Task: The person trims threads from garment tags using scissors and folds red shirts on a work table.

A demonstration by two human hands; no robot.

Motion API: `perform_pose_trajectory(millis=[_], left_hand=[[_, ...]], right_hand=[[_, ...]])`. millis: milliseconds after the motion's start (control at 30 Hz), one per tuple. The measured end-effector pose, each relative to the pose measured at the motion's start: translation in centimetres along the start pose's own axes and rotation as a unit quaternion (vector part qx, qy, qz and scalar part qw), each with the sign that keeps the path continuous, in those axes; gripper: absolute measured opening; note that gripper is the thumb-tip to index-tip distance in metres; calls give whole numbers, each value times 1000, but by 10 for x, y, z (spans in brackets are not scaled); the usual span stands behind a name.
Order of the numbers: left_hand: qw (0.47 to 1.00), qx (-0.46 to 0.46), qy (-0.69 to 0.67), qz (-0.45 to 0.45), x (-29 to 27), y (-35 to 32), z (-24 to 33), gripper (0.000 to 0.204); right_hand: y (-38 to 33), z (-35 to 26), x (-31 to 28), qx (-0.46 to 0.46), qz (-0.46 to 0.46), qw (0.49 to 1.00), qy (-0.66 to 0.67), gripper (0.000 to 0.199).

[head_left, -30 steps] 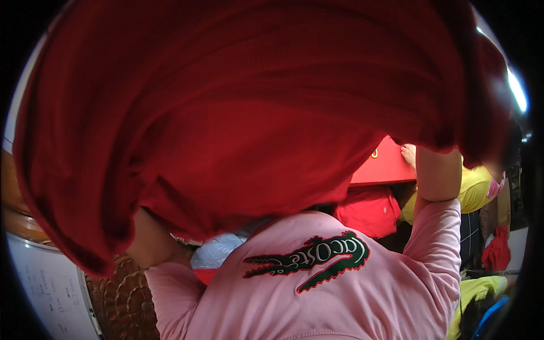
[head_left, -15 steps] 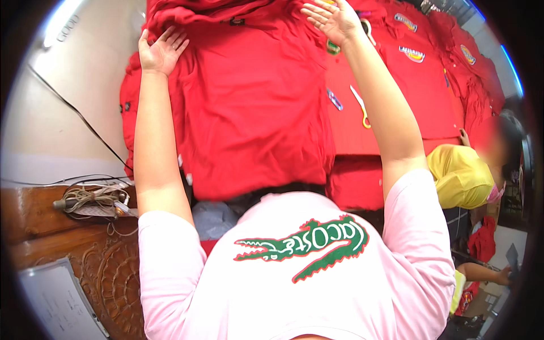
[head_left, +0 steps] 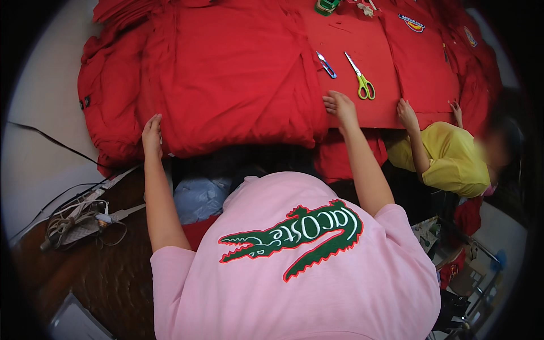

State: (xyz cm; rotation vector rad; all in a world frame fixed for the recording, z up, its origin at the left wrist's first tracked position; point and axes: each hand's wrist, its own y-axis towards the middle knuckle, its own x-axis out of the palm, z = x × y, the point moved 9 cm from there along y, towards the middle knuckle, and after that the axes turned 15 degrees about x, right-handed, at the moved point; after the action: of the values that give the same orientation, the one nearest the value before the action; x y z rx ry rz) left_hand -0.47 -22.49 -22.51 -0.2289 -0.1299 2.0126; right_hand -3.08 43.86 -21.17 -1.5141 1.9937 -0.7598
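Note:
A red garment [head_left: 238,73], folded into a broad rectangle, lies in front of me on top of other red cloth. Beside its near left corner is my left hand [head_left: 152,136], seen edge-on with fingers pointing away from me. At the near right side is my right hand [head_left: 341,107], its fingers stretched toward the garment's edge and nothing in it. Yellow-green handled scissors [head_left: 362,79] lie just beyond that hand on the red surface. Small blue thread snips [head_left: 326,65] rest to their left.
A co-worker in a yellow top [head_left: 453,158] is at the right, hands on a red garment with a patch [head_left: 419,68]. A green tape dispenser [head_left: 327,5] stands at the back. Cables and a power strip [head_left: 79,221] lie at the left, a bluish plastic bag [head_left: 201,198] below the table.
Both my hands have come back from the far end of the garment to its near sides. The cloth bunched at the far end now lies flatter. The co-worker's hands have become visible.

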Motion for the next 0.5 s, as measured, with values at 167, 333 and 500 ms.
perform_pose_trajectory(millis=[167, 333, 500], left_hand=[[994, -43, -17, -96, 88, 7, 37, 59], [986, 78, -4, -146, 115, 35, 105, 52], [963, 219, -59, -142, 150, 138, 195, 47]], right_hand=[[-18, -31, 86, -28, -16, 991, -129, 48], [-31, -93, 122, -68, -129, 987, -68, 54], [35, -195, 113, -138, -65, 988, -34, 49]])
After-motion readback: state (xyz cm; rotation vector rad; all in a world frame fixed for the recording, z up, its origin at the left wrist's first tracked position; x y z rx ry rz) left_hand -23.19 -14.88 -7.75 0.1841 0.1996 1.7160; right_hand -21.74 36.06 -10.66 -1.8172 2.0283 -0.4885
